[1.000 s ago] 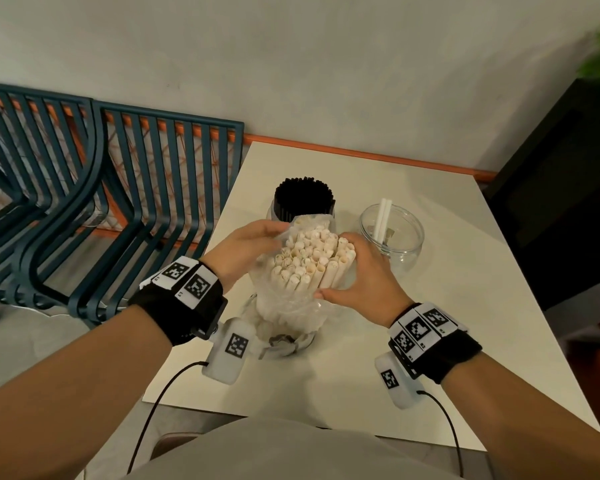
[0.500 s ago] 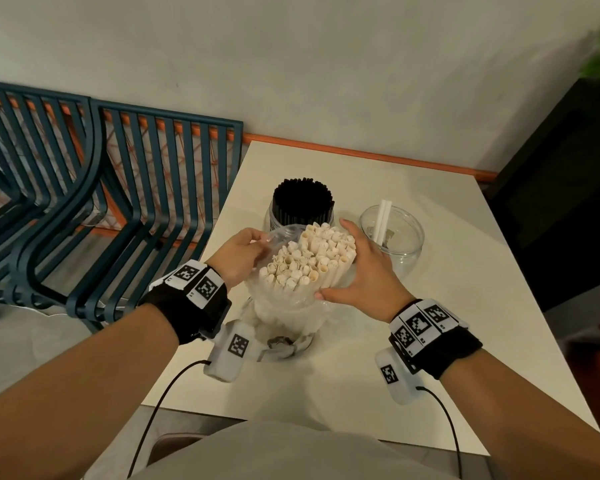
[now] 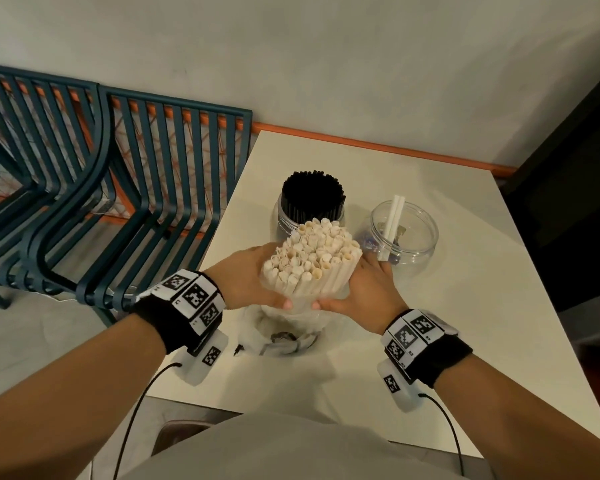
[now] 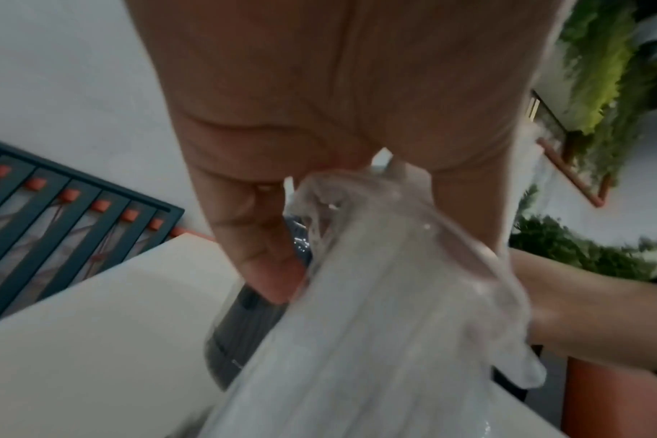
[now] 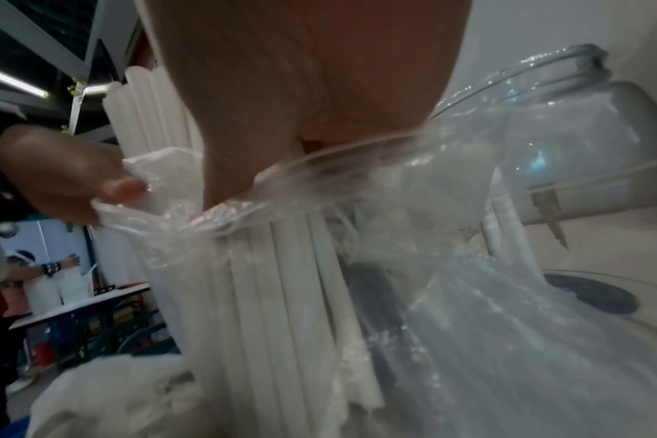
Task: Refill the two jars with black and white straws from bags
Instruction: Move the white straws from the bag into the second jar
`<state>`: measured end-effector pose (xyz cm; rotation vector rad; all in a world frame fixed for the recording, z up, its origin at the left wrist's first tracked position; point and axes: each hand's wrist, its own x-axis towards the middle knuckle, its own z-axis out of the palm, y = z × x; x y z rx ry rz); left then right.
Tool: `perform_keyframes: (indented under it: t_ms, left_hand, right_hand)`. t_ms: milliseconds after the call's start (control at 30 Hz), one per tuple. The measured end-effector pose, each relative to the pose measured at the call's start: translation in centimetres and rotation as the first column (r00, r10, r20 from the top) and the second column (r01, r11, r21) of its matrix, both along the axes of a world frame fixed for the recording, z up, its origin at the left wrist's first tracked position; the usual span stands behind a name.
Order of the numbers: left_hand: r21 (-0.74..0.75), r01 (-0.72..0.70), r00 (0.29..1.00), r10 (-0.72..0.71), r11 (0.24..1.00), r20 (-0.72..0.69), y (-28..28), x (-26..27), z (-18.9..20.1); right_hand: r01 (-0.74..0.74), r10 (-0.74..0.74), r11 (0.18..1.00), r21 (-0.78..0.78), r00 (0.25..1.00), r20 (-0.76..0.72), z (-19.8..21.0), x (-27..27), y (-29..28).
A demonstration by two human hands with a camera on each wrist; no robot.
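White table [image 3: 447, 306]: both hands, left hand [image 3: 246, 275] and right hand [image 3: 364, 289], grip white straw bundle [image 3: 312, 258] in clear bag [image 3: 284, 327]; jars behind.

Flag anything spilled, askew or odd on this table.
Nothing is spilled. The clear jar on the right holds only two white straws, leaning against its rim, plus some small dark bits I cannot identify at the bottom.

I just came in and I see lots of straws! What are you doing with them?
A person is filling straw jars on a white table. Both hands, left hand and right hand, grip a big bundle of white straws that stands in a clear plastic bag, with the bag pushed down around the lower part. Behind it, the jar of black straws looks full. The other clear jar holds only a couple of white straws, so it probably gets this bundle next.
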<state>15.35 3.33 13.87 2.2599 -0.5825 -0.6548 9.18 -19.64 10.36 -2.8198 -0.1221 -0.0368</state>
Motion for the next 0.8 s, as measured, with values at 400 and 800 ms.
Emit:
perform_keyframes:
  t_ms: [400,800]
  left_hand:
    - [-0.012,-0.102,0.988,0.100,0.995,-0.118,0.2,0.3,-1.6]
    - [0.254,0.313,0.689,-0.403,0.915,0.603,-5.1,1.3,4.0]
  right_hand:
    - [0.005,-0.003,0.994,-0.108,1.000,0.024,-2.5,0.1,-0.3]
    - [0.032,-0.035,0.997,-0.064,0.999,-0.034,-2.9,0.5,-0.3]
